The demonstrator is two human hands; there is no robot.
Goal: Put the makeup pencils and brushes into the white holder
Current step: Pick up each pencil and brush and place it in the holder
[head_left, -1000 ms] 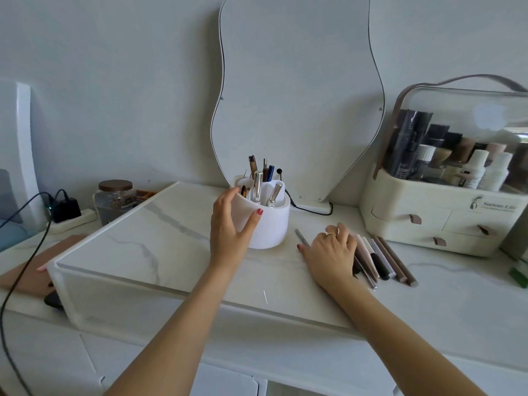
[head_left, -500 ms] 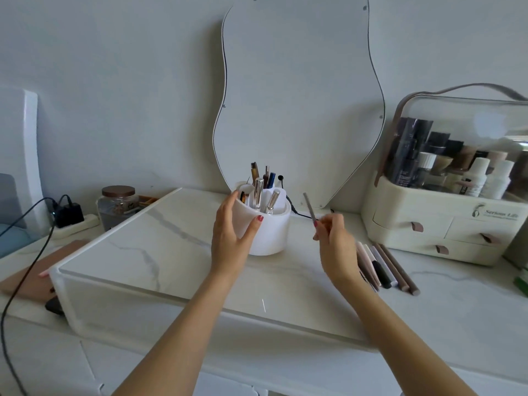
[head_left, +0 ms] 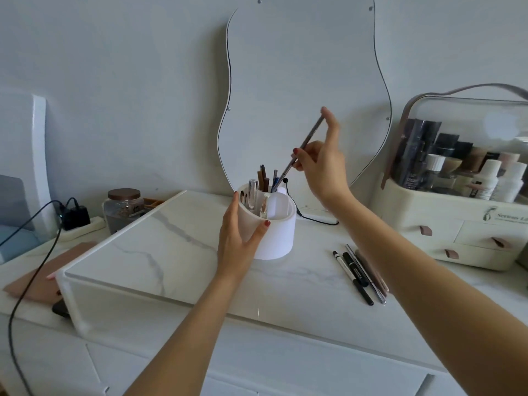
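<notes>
Biggest thing up top is the wavy mirror (head_left: 303, 90) leaning on the wall behind everything. Below it there's a marble-look top (head_left: 160, 252) sitting raised on the white dresser (head_left: 285, 358). Far right is a cream organizer (head_left: 457, 232) with a clear lid, bottles and tubes packed inside, little drawers with brown tabs on the front.

The holder (head_left: 278, 230) stands on the marble top just in front of the mirror. It's round, split into compartments, and already has a bunch of pencils and tubes standing upright in the back and left sections; the front right section looks bare.

Left hand (head_left: 238, 238) is wrapped around the holder's left side, thumb on the front wall, fingers round the back. Right hand (head_left: 323, 167) is up in the air above and right of the holder, pinching a grey pencil (head_left: 304, 147) between thumb and fingers. The pencil is tilted, lower tip just at the rim of the back compartment, can't tell if it's actually in.

Loose pencils (head_left: 360, 272) lie side by side on the top, right of the holder, near the right forearm.

Over on the left: a jar (head_left: 123, 208) with a brown lid, and a black charger (head_left: 75, 217) with its cable (head_left: 34, 270) trailing down.
</notes>
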